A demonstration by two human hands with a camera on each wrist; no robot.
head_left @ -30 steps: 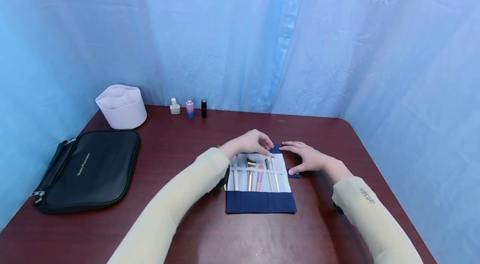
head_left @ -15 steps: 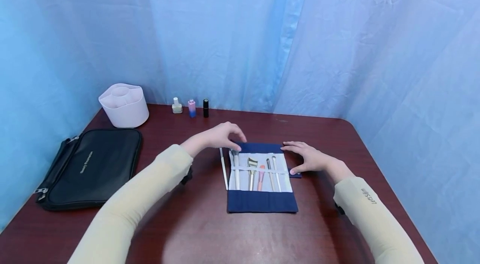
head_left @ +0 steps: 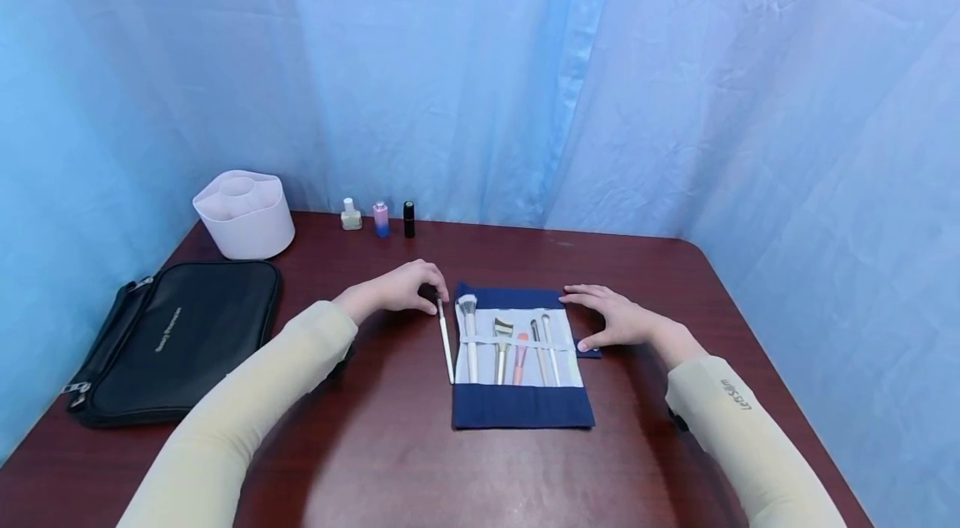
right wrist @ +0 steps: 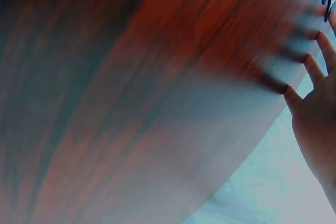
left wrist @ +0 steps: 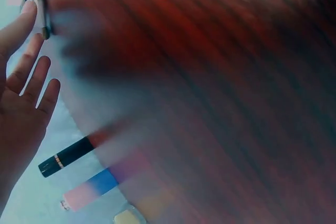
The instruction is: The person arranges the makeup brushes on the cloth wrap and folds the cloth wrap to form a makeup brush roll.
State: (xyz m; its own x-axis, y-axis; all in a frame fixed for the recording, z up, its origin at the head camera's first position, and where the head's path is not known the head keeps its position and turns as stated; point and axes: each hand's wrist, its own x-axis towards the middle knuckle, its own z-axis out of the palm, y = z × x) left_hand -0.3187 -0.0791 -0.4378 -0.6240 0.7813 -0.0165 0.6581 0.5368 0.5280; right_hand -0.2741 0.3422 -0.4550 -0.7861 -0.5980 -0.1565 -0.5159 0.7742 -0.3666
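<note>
A navy brush roll lies open on the dark wooden table, with several makeup brushes tucked under its bands. A thin white brush lies loose on the table along the roll's left edge. My left hand rests at that brush's far, dark tip. In the left wrist view its fingers are straight and the forefinger lies beside the brush end. My right hand lies flat on the roll's right edge, fingers spread.
A black zip pouch lies at the left. A white organiser cup stands at the back left. Beside it stand a pale bottle, a pink-blue bottle and a black tube. Blue curtains surround the table.
My left hand slid left from the roll's top edge to the loose white brush's tip, uncovering the brushes. The right hand stayed on the roll's right edge.
</note>
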